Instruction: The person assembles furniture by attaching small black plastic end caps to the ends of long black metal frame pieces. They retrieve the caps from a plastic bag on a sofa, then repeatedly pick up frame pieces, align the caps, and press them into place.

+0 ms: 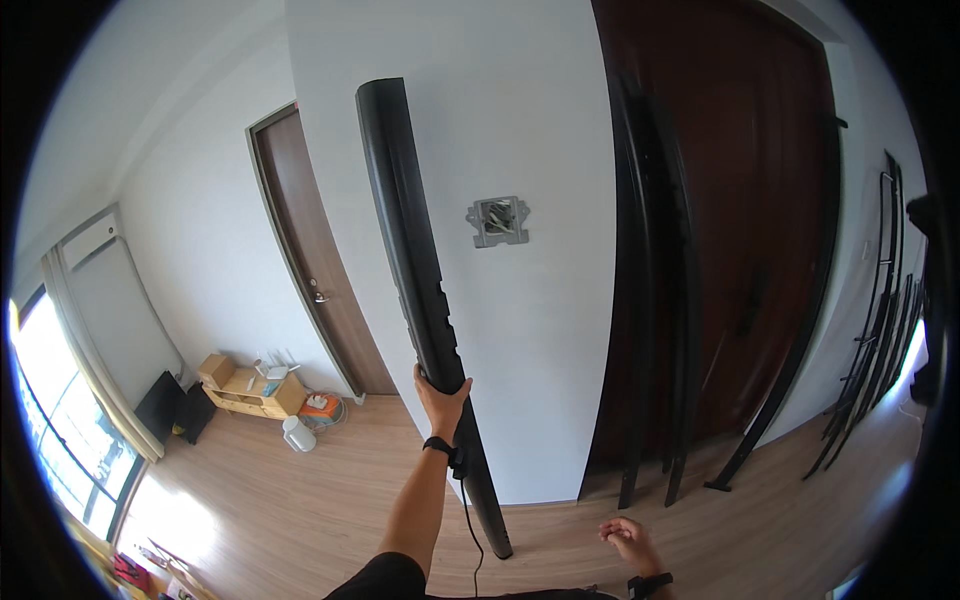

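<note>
Head view: a long black panel is held upright, tilted slightly, in front of a white wall, its lower end resting on or just above the wooden floor close to the wall's base. The left hand is wrapped around the panel at roughly its lower third, fingers closed on its edge, and a dark band is worn on that wrist with a thin cord hanging from it. The right hand is seen low near the floor, well apart from the panel, holding nothing; its fingers appear loosely curled, though their exact spread cannot be told at this edge of the picture. A small metal wall box is set into the wall to the right of the panel. Several more long black panels are leaned against a dark brown door further right. On the left, 1 brown closed door is seen, and beyond it a low wooden shelf with small items and a white jug on the floor beside it.
</note>
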The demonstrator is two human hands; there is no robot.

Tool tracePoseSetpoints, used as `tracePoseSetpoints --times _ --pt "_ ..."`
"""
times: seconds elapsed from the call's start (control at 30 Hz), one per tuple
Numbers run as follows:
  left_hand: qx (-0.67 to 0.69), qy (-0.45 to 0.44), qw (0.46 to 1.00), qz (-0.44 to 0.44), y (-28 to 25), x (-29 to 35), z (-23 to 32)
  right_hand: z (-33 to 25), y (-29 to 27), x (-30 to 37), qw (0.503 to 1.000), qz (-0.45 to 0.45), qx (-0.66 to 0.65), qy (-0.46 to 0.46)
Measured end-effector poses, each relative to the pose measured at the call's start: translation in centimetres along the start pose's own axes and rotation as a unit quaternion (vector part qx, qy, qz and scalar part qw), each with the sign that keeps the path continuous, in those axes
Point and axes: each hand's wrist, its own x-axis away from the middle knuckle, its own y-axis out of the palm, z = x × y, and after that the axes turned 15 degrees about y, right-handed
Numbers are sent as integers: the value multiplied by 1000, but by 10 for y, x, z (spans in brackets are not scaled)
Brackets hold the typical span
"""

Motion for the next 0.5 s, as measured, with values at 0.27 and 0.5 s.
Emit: tracePoseSetpoints --times 0.27,0.5 --pt "-48 -15 999 21 25 -13 2 -12 0 5 999 19 30 4" --pt "-97 -12 994 55 32 -9 2 -2 -6 5 999 14 32 -33"
